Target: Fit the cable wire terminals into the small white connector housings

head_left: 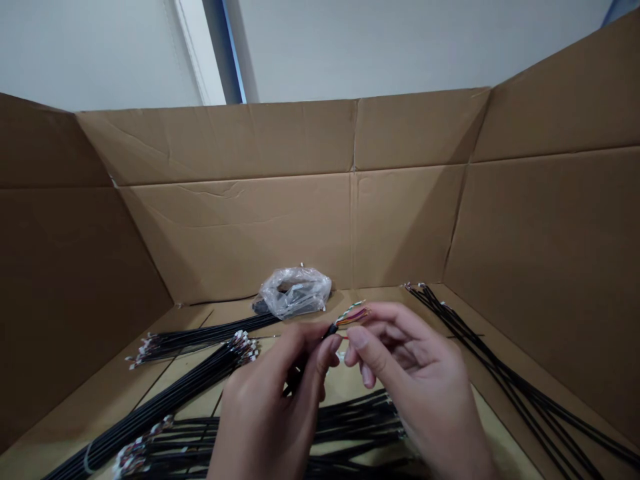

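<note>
The left hand [270, 400] pinches the black cable [331, 330] between its fingers; the right hand [415, 387] curls its fingers beside the coloured wires [353, 317], its grip unclear. Excess tugging could fray or snap them.

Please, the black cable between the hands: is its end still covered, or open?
Open: thin coloured wires fan out of the black cable beyond the left hand.

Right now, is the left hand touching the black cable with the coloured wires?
Touching: the head view shows the left hand pinching the black cable just below its coloured wires.
</note>
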Tool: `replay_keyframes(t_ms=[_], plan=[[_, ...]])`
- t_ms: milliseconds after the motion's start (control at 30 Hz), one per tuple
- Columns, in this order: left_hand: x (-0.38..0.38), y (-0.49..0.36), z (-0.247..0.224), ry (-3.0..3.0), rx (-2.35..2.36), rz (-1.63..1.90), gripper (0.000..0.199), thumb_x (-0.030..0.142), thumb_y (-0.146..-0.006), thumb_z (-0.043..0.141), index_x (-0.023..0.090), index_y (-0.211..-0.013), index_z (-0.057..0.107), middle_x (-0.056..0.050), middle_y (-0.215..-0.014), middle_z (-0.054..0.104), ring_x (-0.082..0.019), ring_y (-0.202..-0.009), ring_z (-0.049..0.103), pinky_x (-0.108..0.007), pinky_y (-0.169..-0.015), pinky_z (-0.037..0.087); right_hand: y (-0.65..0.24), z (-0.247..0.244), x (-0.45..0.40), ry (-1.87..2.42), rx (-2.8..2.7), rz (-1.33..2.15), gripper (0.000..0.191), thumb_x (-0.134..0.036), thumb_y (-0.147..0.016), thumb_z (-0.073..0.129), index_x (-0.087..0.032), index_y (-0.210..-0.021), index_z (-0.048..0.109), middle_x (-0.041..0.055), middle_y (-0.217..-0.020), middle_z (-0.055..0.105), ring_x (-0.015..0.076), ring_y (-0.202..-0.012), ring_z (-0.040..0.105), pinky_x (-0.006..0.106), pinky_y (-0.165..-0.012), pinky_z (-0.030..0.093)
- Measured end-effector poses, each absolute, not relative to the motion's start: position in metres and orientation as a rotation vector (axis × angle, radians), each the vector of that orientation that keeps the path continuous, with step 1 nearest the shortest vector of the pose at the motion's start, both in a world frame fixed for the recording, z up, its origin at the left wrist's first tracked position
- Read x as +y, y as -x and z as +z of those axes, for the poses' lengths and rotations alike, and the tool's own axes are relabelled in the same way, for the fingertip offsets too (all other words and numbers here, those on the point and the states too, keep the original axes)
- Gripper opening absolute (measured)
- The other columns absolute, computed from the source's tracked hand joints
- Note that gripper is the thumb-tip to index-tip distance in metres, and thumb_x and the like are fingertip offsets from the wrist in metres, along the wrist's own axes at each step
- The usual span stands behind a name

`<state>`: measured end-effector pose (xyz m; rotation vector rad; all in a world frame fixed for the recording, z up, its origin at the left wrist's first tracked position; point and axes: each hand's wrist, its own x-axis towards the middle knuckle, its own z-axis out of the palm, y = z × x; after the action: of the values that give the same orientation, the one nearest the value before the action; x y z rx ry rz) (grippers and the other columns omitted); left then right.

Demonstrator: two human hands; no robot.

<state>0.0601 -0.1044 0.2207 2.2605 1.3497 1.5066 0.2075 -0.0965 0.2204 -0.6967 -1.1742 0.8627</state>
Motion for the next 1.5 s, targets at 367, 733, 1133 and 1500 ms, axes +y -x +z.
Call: replay_keyframes(t_ms=[367,733,1133,1500], plan=[[-0.108,-0.061,0.220,-2.359,1.401,1.512,0.014,0.021,-0.100,0.060,0.028,-0.096,0.072,0.010,-0.058,0.065,-0.009,-0.044,0.061,-0.016,-0.057,0.053,-0.205,0.219,-0.095,0.754,-1.241,0.761,0.010,-0.019,-0.085,0.075,-0.021,-0.076,0.074,-0.0018,-0.061,0.075,0.0102,-0.054,0.069,0.014,-0.049,0.055],[-0.106,-0.063,0.220,-2.318,1.391,1.494,0.016,0.023,-0.101,0.058,0.027,-0.094,0.072,0.010,-0.056,0.060,-0.010,-0.044,0.059,-0.017,-0.056,0.054,-0.213,0.218,-0.093,0.711,-1.212,0.805,0.007,-0.019,-0.084,0.077,-0.023,-0.078,0.075,-0.0035,-0.060,0.074,0.0088,-0.051,0.066,0.014,-0.049,0.056],[-0.105,-0.063,0.220,-2.318,1.343,1.459,0.010,0.026,-0.102,0.060,0.027,-0.097,0.069,0.011,-0.058,0.063,-0.008,-0.045,0.060,-0.014,-0.052,0.051,-0.217,0.218,-0.087,0.601,-1.099,0.991,0.006,-0.021,-0.084,0.082,-0.023,-0.079,0.079,-0.0039,-0.057,0.071,0.0048,-0.046,0.059,0.009,-0.046,0.050],[-0.103,-0.072,0.214,-2.256,1.206,1.675,0.029,0.021,-0.100,0.063,0.037,-0.125,0.060,0.008,-0.105,0.079,-0.008,-0.080,0.077,-0.012,-0.067,0.060,-0.220,0.218,-0.088,0.556,-1.162,0.969,0.011,-0.015,-0.084,0.081,-0.026,-0.081,0.080,-0.0057,-0.059,0.072,0.0036,-0.050,0.063,0.007,-0.048,0.052]])
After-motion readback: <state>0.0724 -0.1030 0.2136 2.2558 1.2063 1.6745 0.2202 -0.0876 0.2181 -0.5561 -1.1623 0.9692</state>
